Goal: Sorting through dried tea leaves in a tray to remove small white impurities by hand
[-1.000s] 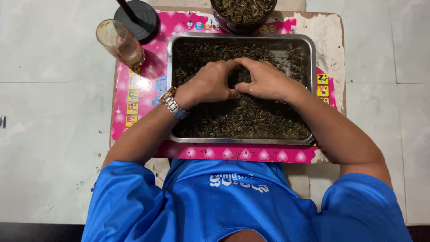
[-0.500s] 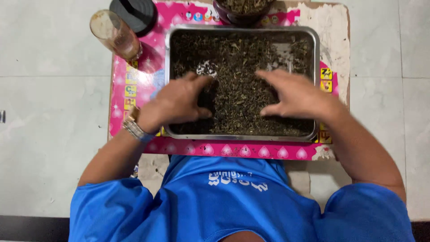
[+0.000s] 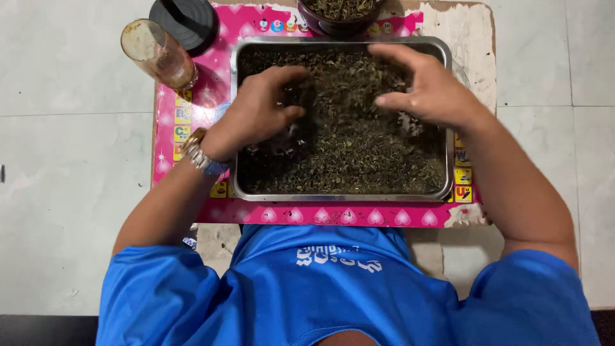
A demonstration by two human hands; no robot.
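Both hands (image 3: 262,115) (image 3: 429,90) in metal tray (image 3: 339,195) w/ dried leaves (image 3: 346,154).

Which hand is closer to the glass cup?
The left hand. It is in the metal tray of dried leaves, on the side toward the glass cup. The right hand is across the tray, farther away.

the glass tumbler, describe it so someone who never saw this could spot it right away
Start at the metal tray of dark dried leaves on the pink mat. Off the tray's far-left corner stands a glass tumbler, clear with amber residue, beside a flat black lid.
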